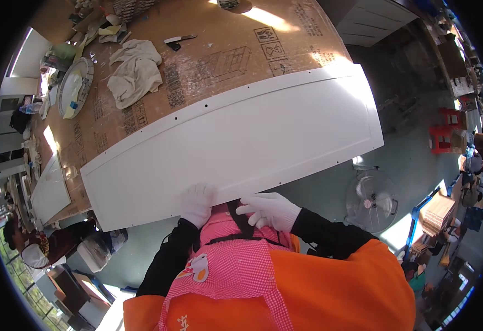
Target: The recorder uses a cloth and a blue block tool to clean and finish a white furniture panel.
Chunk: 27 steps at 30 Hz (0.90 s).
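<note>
A long white panel (236, 135) with small dark holes along its edges lies across the near side of the work table. My left hand (197, 203), in a white glove, lies over the panel's near edge; its fingers look bent but are slightly smeared. Just to its right is my right hand (270, 211), also gloved in white. Its fingers stretch leftward, loosely bent, close to the near edge and in front of my pink checked apron (227, 265). Nothing shows between the right fingers. A dark strap (242, 223) hangs down the apron between both hands.
Printed brown cardboard (214, 60) covers the table. On it lie a crumpled cloth (136, 71), a knife (179, 39) and a round tray (76, 88). A floor fan (369, 203) stands to the right, with red stools (441, 138) beyond. Another person (45, 245) is at left.
</note>
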Each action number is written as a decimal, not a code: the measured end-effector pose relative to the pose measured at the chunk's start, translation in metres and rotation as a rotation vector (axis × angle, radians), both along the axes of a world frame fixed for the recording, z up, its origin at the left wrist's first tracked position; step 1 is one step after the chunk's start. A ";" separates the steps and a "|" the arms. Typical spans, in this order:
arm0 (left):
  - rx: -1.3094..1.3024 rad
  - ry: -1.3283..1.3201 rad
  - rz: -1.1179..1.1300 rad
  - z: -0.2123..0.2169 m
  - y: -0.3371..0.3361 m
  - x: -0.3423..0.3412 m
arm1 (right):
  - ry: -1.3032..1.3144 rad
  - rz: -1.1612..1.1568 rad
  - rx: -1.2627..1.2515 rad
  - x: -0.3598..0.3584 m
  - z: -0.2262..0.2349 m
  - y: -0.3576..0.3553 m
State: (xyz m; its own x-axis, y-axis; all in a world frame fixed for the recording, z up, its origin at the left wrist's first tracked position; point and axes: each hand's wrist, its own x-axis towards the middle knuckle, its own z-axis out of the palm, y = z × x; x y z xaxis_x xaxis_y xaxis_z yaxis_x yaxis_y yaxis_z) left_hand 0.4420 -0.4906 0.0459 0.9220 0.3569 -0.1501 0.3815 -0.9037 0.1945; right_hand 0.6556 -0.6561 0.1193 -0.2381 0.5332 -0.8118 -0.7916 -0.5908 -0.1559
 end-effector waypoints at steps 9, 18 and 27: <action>-0.079 -0.082 0.121 -0.003 0.001 -0.019 | -1.066 0.139 0.432 0.040 0.004 0.133; -1.187 0.070 1.321 0.043 -0.022 -0.076 | -1.969 0.652 0.358 0.114 -0.071 0.256; -1.843 -1.000 0.951 -0.122 -0.027 -0.074 | -1.865 1.170 0.375 0.108 -0.064 0.277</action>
State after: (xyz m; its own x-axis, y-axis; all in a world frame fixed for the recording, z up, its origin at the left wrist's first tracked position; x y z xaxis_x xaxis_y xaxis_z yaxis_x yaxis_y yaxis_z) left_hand 0.3680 -0.5181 -0.0757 0.5981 0.6475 -0.4723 -0.2640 0.7156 0.6467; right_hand 0.7640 -0.3788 0.0549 0.2137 0.9093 -0.3572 0.9092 -0.3189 -0.2678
